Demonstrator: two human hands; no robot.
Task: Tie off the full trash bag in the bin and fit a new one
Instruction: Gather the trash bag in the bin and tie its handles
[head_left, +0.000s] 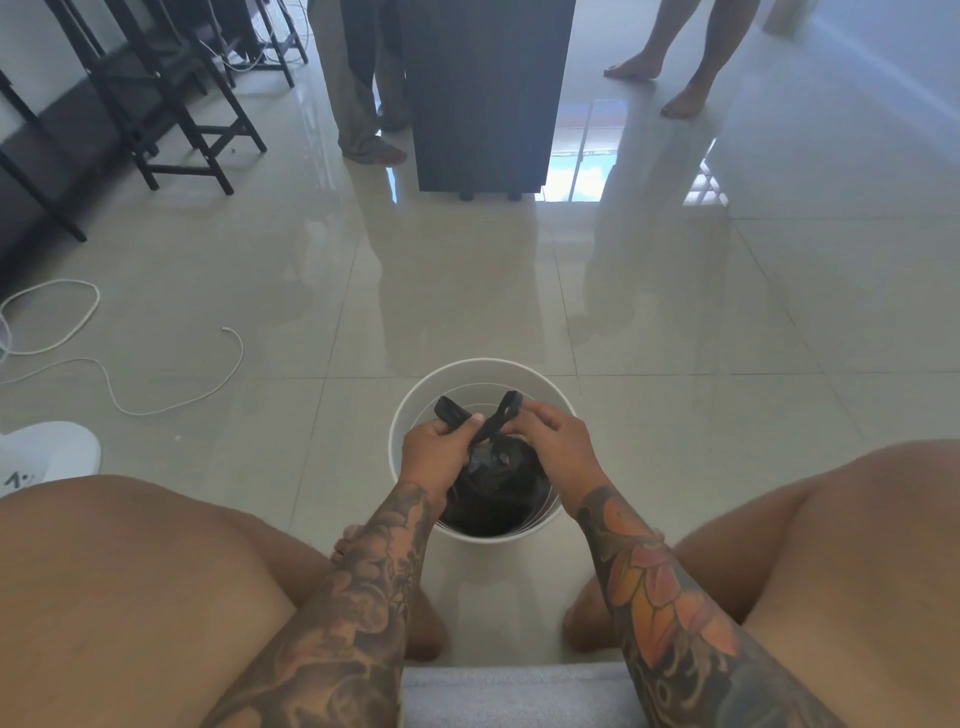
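A round white bin (415, 400) stands on the tiled floor between my knees. Inside it sits a full black trash bag (498, 488), its top gathered into two handle strips that cross above the bin. My left hand (436, 447) grips the left strip, whose end sticks out past my thumb. My right hand (550, 431) pinches the right strip, looped near my fingertips. Both hands hover over the middle of the bin. No new bag is in view.
A dark cabinet (483, 104) stands ahead, with two people's bare feet (374, 150) (680, 104) beside it. Dark chairs (171, 104) line the left. A white cord (171, 405) and a white slipper (47, 452) lie on the floor at left.
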